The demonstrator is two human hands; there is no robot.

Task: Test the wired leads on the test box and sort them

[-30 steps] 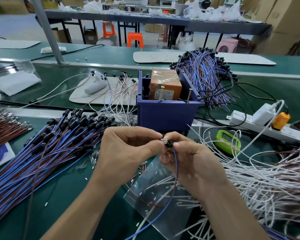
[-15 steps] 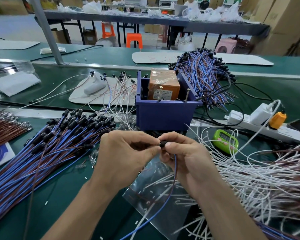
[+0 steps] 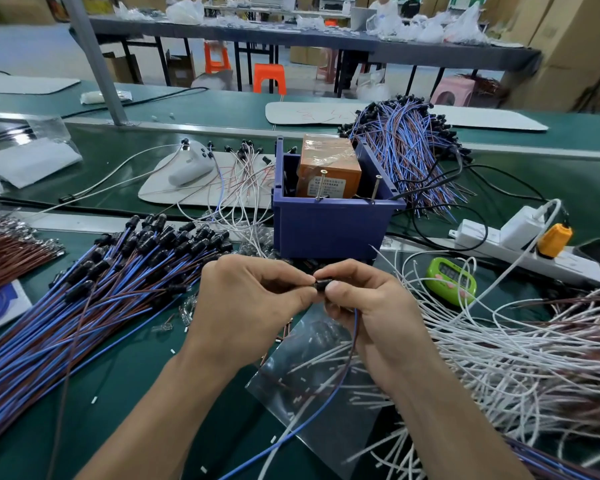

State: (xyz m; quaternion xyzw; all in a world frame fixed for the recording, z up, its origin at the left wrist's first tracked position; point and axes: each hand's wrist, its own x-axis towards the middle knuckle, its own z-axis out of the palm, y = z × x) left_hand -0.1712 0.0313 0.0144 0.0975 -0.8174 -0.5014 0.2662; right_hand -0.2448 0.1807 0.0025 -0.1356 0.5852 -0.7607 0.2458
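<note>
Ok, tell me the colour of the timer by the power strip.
The timer is bright green, clearest in the head view.

Lead tip now hidden btw. fingers (image 3: 347,271)

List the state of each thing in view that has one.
left hand: pinches the black connector
right hand: pinches the same connector
black connector: held up, lead hanging down
blue box: open-topped, orange unit inside
power strip: white adapter and orange plug inserted
</note>
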